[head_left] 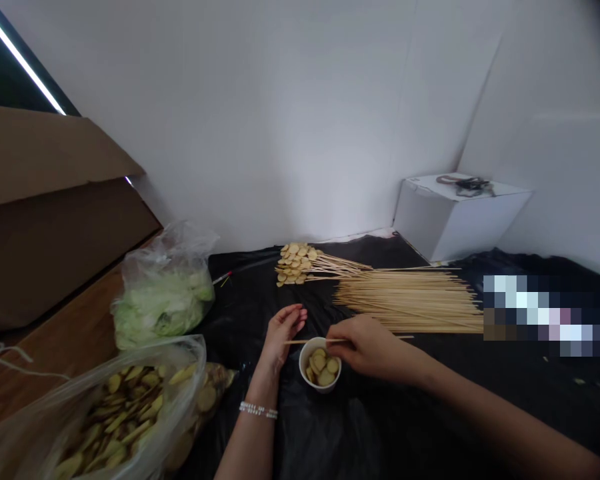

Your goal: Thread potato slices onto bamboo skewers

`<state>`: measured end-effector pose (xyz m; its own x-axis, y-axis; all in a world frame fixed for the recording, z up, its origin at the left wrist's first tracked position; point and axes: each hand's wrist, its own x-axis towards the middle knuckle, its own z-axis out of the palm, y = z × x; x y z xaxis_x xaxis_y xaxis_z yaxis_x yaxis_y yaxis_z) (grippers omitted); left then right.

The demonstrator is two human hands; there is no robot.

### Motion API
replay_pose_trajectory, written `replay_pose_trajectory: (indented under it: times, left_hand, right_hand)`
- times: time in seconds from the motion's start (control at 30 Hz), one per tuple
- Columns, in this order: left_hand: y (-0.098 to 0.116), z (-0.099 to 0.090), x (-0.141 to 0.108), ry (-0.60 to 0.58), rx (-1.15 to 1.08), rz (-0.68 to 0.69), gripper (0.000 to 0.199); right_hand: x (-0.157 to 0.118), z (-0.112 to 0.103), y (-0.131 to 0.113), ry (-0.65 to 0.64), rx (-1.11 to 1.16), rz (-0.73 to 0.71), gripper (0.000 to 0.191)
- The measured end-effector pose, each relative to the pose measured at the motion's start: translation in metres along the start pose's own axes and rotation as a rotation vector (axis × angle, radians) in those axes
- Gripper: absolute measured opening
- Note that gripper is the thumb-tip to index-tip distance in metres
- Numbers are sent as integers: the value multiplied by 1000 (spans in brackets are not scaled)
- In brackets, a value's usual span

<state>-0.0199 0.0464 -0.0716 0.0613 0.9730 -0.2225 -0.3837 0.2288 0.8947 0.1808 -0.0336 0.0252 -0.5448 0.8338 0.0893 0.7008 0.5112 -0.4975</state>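
Observation:
My right hand is closed round a thin bamboo skewer, which lies level across the top of a white paper cup. Inside the cup are pale yellow round slices that look like potato. The skewer's far end points left, close to my left hand. The left fingers are curled, with thumb and fingertips close together; anything between them is too small or hidden to make out. Beyond the cup lies a wide row of bare skewers, beside a pile of skewers loaded with slices.
An open plastic bag of slices stands at the near left, with a tied bag of pale green vegetable pieces behind it. Black plastic sheeting covers the work surface. At the back right, a white box stands against the wall.

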Motion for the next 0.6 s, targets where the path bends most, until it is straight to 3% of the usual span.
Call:
replay_pose_trajectory:
  times: [0.3,0.6]
  left_hand:
    - [-3,-4,2,-2,-22,-19,24]
    - [-2,-3,1,-8,-29,-10,25]
  right_hand:
    - [28,-1,-16,-219,-401,-96,22]
    - [42,6,-33,-353,-538,-198,17]
